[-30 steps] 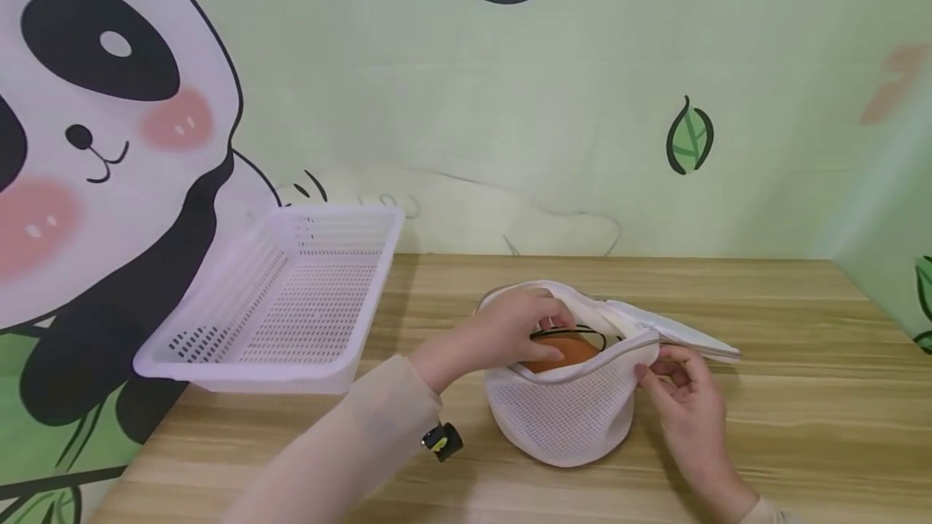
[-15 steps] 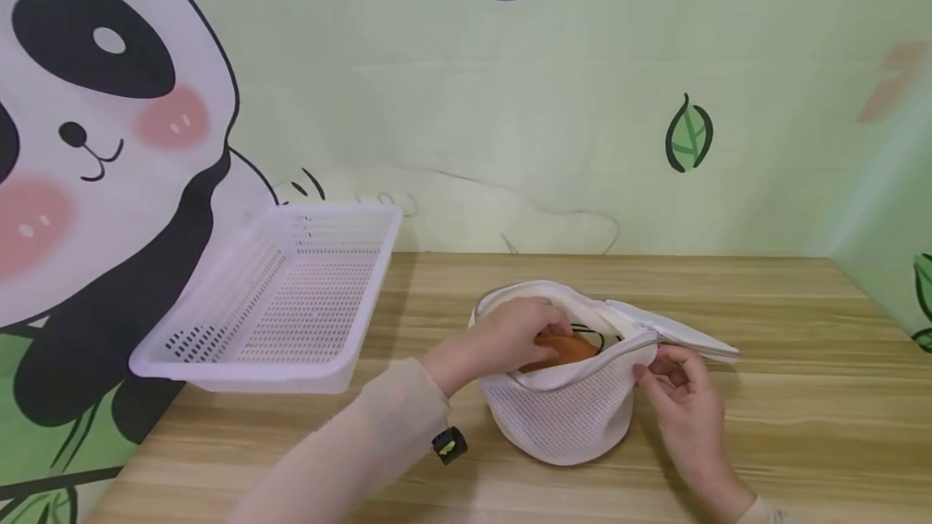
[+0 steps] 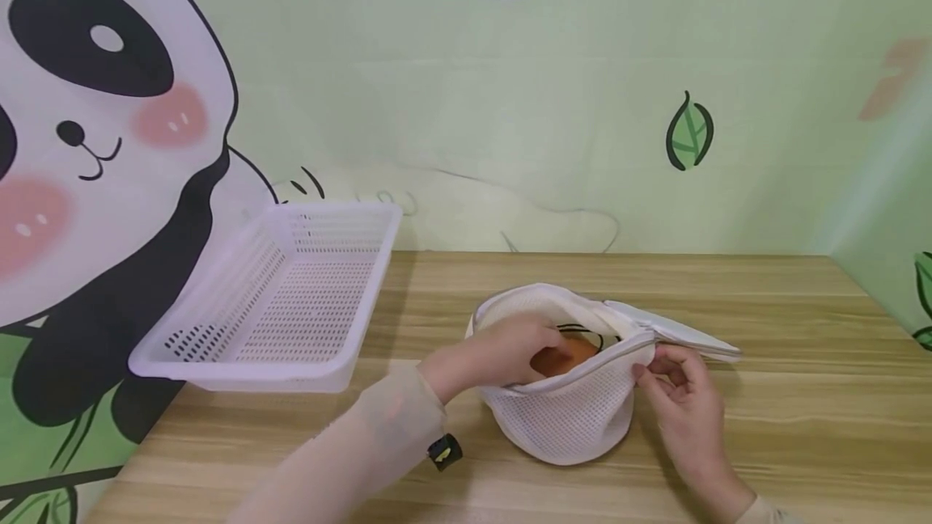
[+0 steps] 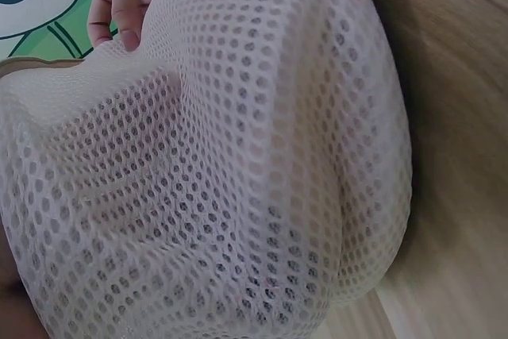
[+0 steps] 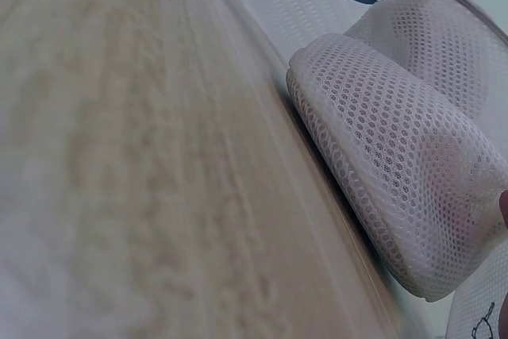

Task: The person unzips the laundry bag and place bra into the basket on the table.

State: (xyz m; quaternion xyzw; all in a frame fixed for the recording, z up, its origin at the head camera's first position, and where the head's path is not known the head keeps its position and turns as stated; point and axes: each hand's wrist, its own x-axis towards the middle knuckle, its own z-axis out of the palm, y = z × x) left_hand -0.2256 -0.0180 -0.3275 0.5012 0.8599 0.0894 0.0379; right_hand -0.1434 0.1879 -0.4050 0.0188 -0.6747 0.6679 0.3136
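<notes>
A: The right hand is nearest us. What has it got?

B: Its fingers are curled, and thumb and fingertips pinch the zippered rim of the white mesh laundry bag at the bag's right side. The wrist comes in from the lower right, low over the wooden table.

A: And the left hand?

B: It reaches over the near rim and down into the bag's mouth. The fingers bend around an orange, rounded object inside; they lie on it, but the rim hides how firmly they grip. The forearm, in a pale sheer sleeve, slants up from the lower left, with a small black device at the wrist.

A: Where does the bag sit?

B: On the table, right of centre, bulging and round. Its mouth gapes upward, and a white flap folds out flat to the right. A dark printed line shows on the lining behind the orange thing.

A: The wrist cameras?

B: The left wrist view is filled with honeycomb mesh, with fingertips gripping its upper edge. The right wrist view shows the bag's padded side resting on the table.

A: Farther back?

B: A white perforated plastic basket sits well apart to the left, tilted, its far side raised. Behind is a green wall with a cartoon panda and leaves.
</notes>
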